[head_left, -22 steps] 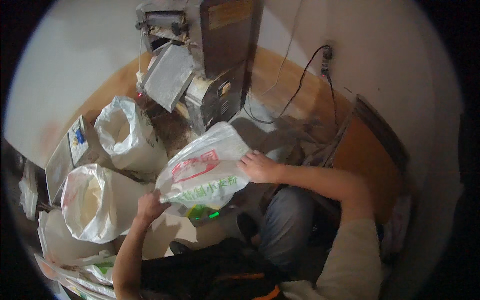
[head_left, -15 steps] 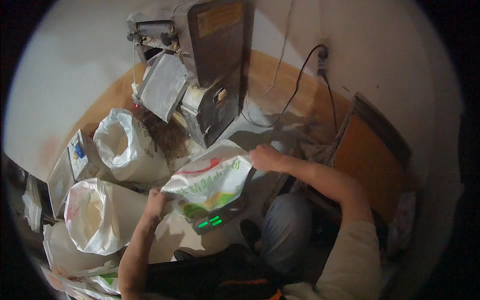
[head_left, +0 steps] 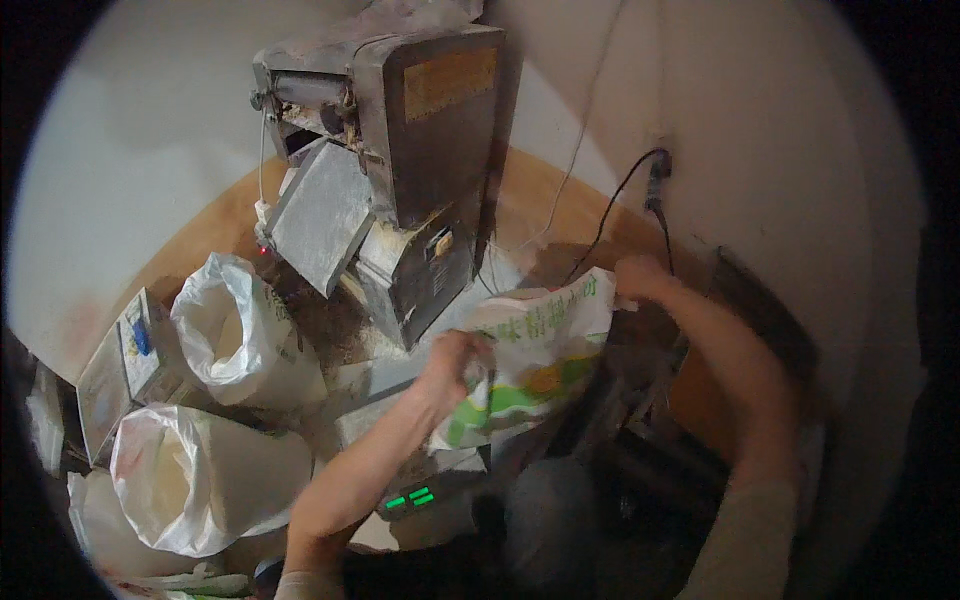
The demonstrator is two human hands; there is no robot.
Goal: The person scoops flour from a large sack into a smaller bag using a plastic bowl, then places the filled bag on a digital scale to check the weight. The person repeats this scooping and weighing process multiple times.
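the tall metal machine (head_left: 400,170) stands against the back wall on the floor (head_left: 190,250), its slanted chute (head_left: 318,228) dropping toward the person, and a dark cable (head_left: 610,215) runs up the wall to a plug behind it. to the left of the machine, two open white sacks (head_left: 235,345) (head_left: 200,475) of pale powder sit on the floor, with a small box (head_left: 140,345) beside the upper one. a flat scale with green lit digits (head_left: 415,497) lies on the floor just in front of the person's knees

the printed white and green bag (head_left: 535,365) hangs in the air between the two hands, over the scale and near the foot of the machine. the left hand (head_left: 455,362) is bunched tight on the bag's left edge, fingers closed on a fold of plastic. the right hand (head_left: 640,275) is clenched on the top right corner, held higher, so the bag slopes down toward the left hand

to do this well, i judge both hands should keep a full fist of plastic rather than a fingertip pinch, since the film looks slippery and the load may shift. the mouth should stay uppermost so nothing spills onto the scale. whether the bag is full or near empty cannot be told, so the lift should be steady, not jerked, and kept clear of the chute edge and the cable
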